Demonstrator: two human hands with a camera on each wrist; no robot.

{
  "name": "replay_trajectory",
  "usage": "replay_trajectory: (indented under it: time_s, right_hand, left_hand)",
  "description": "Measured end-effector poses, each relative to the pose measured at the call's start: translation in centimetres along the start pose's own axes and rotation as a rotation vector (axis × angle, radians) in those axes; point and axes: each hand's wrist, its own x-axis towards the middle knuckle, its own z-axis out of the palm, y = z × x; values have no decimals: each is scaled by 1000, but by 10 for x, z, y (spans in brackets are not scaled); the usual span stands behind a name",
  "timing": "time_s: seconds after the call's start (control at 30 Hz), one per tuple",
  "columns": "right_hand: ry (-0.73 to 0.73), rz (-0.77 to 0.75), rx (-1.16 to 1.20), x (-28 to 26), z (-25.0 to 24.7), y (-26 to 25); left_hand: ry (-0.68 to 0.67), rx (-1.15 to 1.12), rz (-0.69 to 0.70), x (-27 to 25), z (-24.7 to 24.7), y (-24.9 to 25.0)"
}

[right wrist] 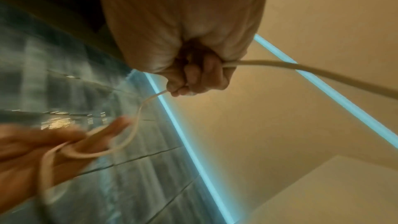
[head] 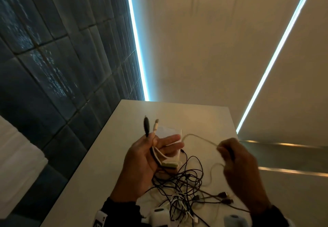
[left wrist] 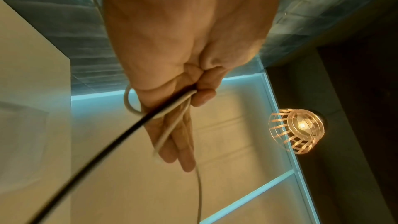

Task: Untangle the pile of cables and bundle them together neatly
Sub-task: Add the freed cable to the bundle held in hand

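Observation:
A tangled pile of black and white cables point(head: 182, 182) lies on the white table point(head: 124, 138), below my hands. My left hand point(head: 150, 157) is raised over it, thumb pinning several cable ends against the fingers. A black plug point(head: 146, 125) and a white plug point(head: 155, 125) stick up from that hand. The left wrist view shows the left hand point(left wrist: 189, 101) holding a black cable point(left wrist: 107, 147) and white strands point(left wrist: 170, 130). My right hand point(head: 229, 154) grips a white cable point(head: 200, 137) that arcs over from the left hand. In the right wrist view the right hand point(right wrist: 193, 77) is curled round that white cable point(right wrist: 301, 67).
White adapter blocks point(head: 159, 215) sit at the table's near edge among the cable ends. A white sheet point(head: 166, 130) lies behind the left hand. A dark tiled wall point(head: 53, 67) runs along the table's left side. A lit pendant lamp point(left wrist: 299, 129) hangs overhead.

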Motion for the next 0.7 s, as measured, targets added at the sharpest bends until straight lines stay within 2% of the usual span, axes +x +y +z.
replay_trajectory:
  time_s: [0.1,0.23,0.3,0.33,0.37,0.47,0.5,0.53,0.57,0.6,0.63,0.67,0.7]
  right_hand:
    - [80,106,-105,5,-24,32]
    - [81,211,-168,-3,-39,59]
    - [118,292,-216,-9,-49,79]
    - [87,330,-256,-13,-54,90]
    - [-39,368,-307,-17,-59,100]
    - [-768,384,-445,-28,-49,108]
    - [-927,375,-489,-35,-38,104]
    - [-1000,363,-492,-40,-30,93]
    - [-987,351,-464,-41,-21,85]
    - [-878,307,-402,-41,-15,72]
    - [-703,280,-238,-42,-8,56]
    - [-598,289,-11,-42,-3,35]
    - [-591,311,221,-41,0,15]
  left_hand:
    - [6,-25,28,-2,-15,12]
    - [-22,115,-19,-5,-17,13]
    - [12,108,18,-7,-22,18]
    - [42,78,60,-8,-26,22]
    - [61,25,105,-8,-29,24]
    - [58,-210,144,-4,-27,21]
    - [43,-253,130,-2,-23,17]
    - [20,-276,112,-1,-17,12]
    - [-8,-287,89,-1,-10,8]
    - [-36,-294,64,-1,-2,2]
    - [-68,-295,38,-1,6,-5]
    - [-101,-285,18,0,15,-12]
    - [-131,-266,8,0,23,-20]
